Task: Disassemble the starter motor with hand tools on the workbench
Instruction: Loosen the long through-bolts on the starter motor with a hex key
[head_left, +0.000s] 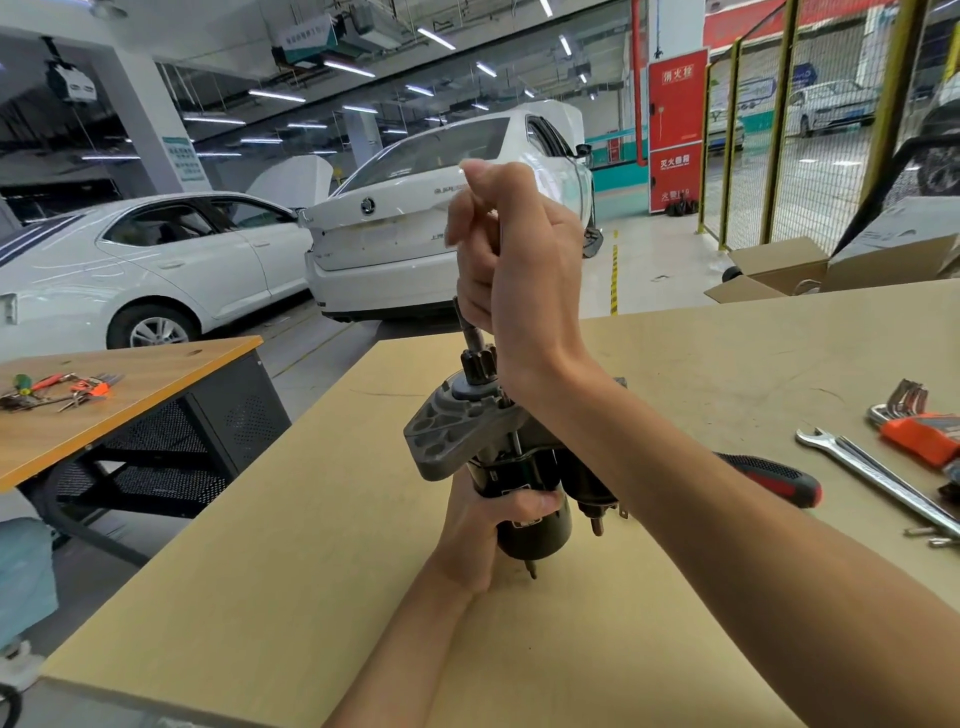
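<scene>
The starter motor (524, 483) stands upright on the workbench (291, 582), its grey nose housing (447, 436) and pinion gear (478, 366) on top. My left hand (478, 530) grips the black motor body from the left, thumb across the front. My right hand (509, 260) is raised above the pinion with its fingers curled round a long thin through bolt (515, 439). The bolt's lower part shows beside the housing; its upper part is hidden behind my wrist.
A red-and-black screwdriver (779, 478) lies behind my right forearm. To the right lie a combination wrench (883, 478), an orange hex key set (919, 434) and small loose bolts (930, 535). An open cardboard box (779, 265) sits beyond the bench. A second table (130, 374) with tools stands on the left.
</scene>
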